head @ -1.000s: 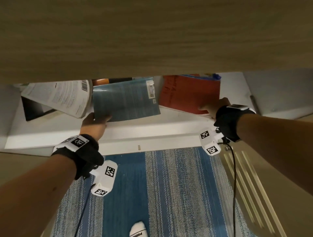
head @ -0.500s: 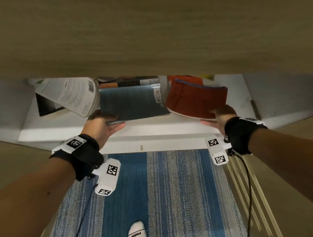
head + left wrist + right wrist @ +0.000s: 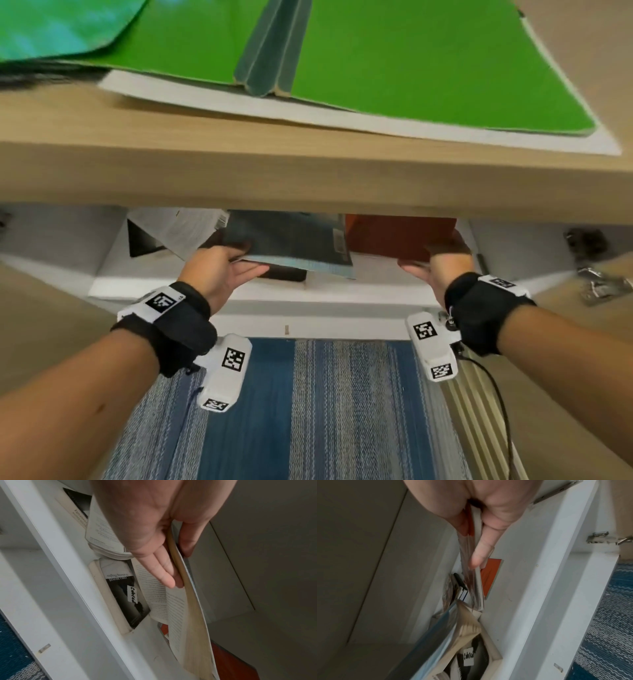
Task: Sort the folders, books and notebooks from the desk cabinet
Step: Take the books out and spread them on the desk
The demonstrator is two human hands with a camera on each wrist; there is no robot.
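Books sit in white cabinet (image 3: 164, 291) under desk (image 3: 308, 171). L hand (image 3: 219, 270) pinches blue book (image 3: 291, 245), thumb on cover, fingers under; its pages fan open above dark paperback (image 3: 126, 596) lying flat. R hand (image 3: 442, 265) grips red book (image 3: 397, 233), thumb on top, raised off shelf. Farther up, green folder (image 3: 411, 58) lies open on desk over white sheets.

Office; wooden desk (image 3: 308, 178), folders (image 3: 411, 61), striped carpet (image 3: 308, 411)
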